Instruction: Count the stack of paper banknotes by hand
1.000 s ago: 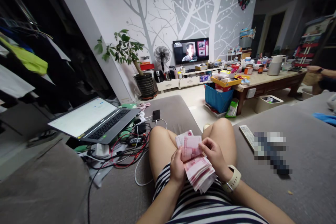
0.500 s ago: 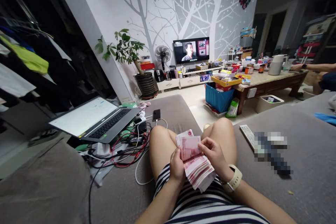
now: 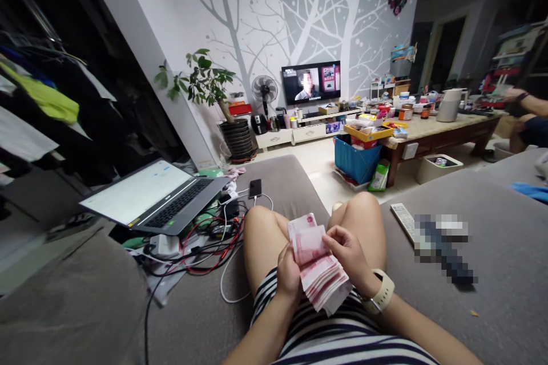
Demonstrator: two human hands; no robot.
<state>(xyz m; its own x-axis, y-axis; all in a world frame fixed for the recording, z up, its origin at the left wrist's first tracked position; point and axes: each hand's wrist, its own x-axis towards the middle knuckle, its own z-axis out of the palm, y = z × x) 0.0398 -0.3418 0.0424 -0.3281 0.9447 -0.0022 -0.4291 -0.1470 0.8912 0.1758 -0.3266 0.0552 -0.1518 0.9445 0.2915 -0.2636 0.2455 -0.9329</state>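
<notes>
I sit on a grey sofa with a thick stack of pink banknotes point(image 3: 319, 274) over my lap, between my bare knees. My left hand point(image 3: 287, 275) is closed around the stack's left side, thumb on top. My right hand point(image 3: 349, 251), with a cream watch on the wrist, pinches the top note and bends it upward and toward me. The lower end of the stack fans out toward my striped clothing.
An open laptop point(image 3: 154, 194) and a tangle of cables point(image 3: 205, 239) lie to my left, with a phone point(image 3: 254, 187). A remote point(image 3: 405, 219) rests on the sofa at right. Beyond are a blue bin point(image 3: 355, 159), a cluttered low table point(image 3: 432, 128), a TV point(image 3: 311, 82), and another person's arm point(image 3: 526, 104).
My right hand has folded the top banknote further down toward me. The other person's arm at the far right has lifted off the table.
</notes>
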